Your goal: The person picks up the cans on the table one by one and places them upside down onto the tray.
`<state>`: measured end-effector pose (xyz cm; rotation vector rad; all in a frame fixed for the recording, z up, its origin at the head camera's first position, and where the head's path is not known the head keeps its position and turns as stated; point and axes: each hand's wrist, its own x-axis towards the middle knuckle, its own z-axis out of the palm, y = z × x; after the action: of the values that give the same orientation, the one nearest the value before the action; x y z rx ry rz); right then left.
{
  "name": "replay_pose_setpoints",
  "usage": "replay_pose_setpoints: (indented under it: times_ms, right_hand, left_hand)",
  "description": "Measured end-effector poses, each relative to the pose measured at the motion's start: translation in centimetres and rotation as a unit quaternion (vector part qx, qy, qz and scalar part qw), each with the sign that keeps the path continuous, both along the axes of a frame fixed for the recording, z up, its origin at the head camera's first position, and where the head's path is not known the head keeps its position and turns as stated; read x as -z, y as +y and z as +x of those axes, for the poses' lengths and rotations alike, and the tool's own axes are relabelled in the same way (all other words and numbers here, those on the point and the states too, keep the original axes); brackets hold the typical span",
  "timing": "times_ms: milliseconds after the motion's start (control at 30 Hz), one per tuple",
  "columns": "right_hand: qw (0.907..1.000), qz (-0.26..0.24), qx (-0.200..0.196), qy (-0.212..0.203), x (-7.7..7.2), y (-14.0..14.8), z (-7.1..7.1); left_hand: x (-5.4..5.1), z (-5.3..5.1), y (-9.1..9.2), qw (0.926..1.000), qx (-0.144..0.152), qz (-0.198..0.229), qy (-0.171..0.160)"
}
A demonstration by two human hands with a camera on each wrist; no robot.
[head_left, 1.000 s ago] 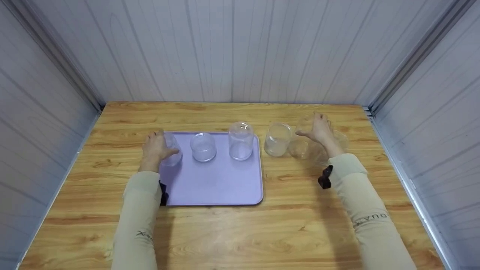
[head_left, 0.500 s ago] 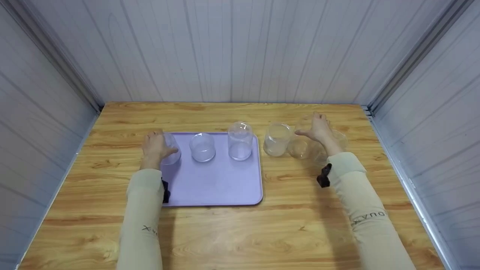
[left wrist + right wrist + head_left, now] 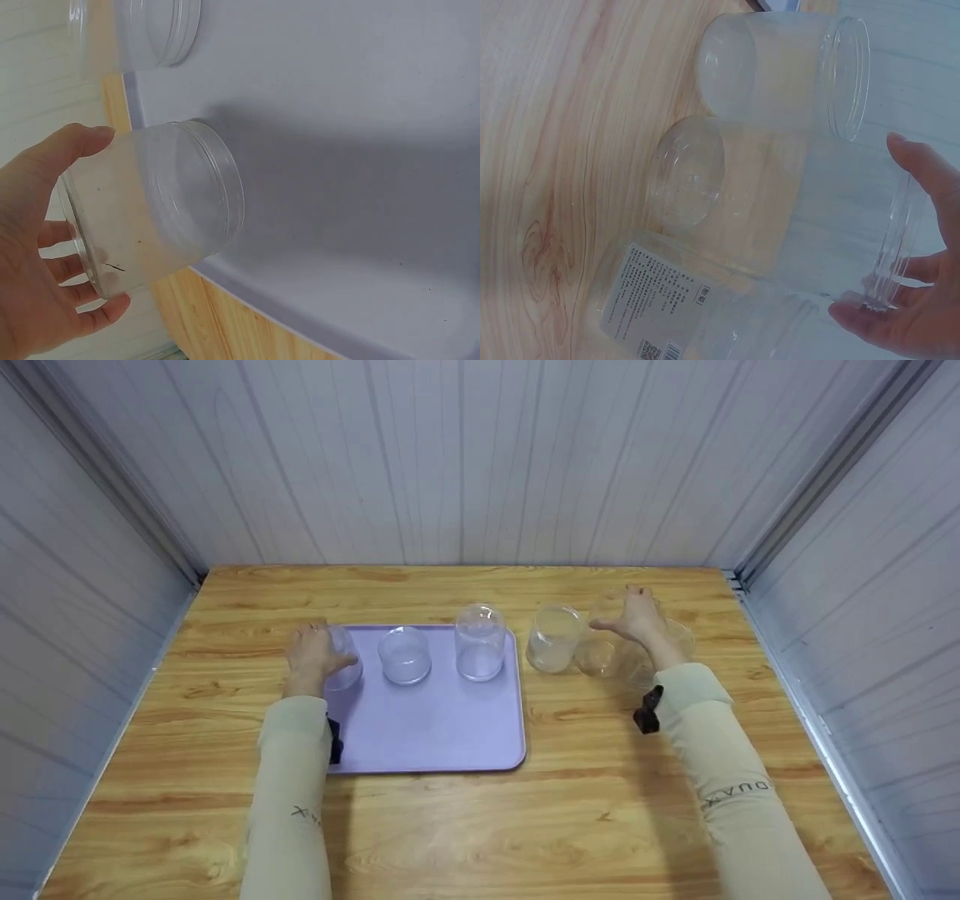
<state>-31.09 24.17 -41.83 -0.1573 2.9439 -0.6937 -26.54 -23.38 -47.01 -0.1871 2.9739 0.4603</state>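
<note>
Near the left end of the lilac tray (image 3: 427, 735), my left hand (image 3: 309, 654) grips a clear plastic jar (image 3: 154, 206) at its upper end. The thumb lies on one side and curled fingers on the other; the jar's ridged end faces the tray. Over the table to the right of the tray, my right hand (image 3: 637, 619) holds a taller clear jar (image 3: 780, 202) around its threaded rim. A clear jar (image 3: 555, 639) stands close to its left. A labelled clear jar (image 3: 656, 300) stands on its other side, partly behind my wrist in the head view.
A short clear jar (image 3: 405, 656) and a tall clear jar (image 3: 481, 641) stand along the tray's back part. The wooden table (image 3: 465, 840) ends at white panel walls (image 3: 420, 465) at the back and sides.
My left forearm has shifted slightly to the right. Both hands stay at their jars, and the jars keep their places.
</note>
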Motion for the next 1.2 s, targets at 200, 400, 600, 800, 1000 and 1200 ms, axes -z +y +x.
replay_pose_setpoints:
  times_ms: [200, 400, 600, 800, 1000, 1200]
  right_hand:
    - [1.0000, -0.006, 0.006, 0.002, -0.3, 0.1, 0.0]
    - [0.9999, -0.005, 0.016, -0.004, -1.1, 0.1, -0.2]
    - [0.9997, -0.008, 0.020, -0.008, -2.1, -0.2, -0.1]
    - [0.9996, -0.007, 0.026, -0.004, -3.4, -0.2, 0.1]
    - [0.9991, 0.003, 0.042, -0.007, -4.7, 0.2, 0.2]
    - [0.9985, 0.001, 0.055, 0.005, -5.6, 0.1, 0.4]
  left_hand:
    - [0.2, 0.2, 0.0, 0.9997, -0.014, 0.018, -0.005]
    - [0.0, 0.2, -0.1, 0.9996, -0.022, 0.017, -0.005]
    - [-0.5, 0.3, -0.3, 0.9995, -0.020, 0.022, -0.011]
    - [-1.6, 0.4, -0.6, 0.9995, -0.009, 0.028, -0.008]
    - [-3.3, 0.3, -0.5, 0.9997, 0.003, 0.026, -0.004]
    - [-4.5, 0.4, -0.4, 0.9996, 0.011, -0.001, 0.027]
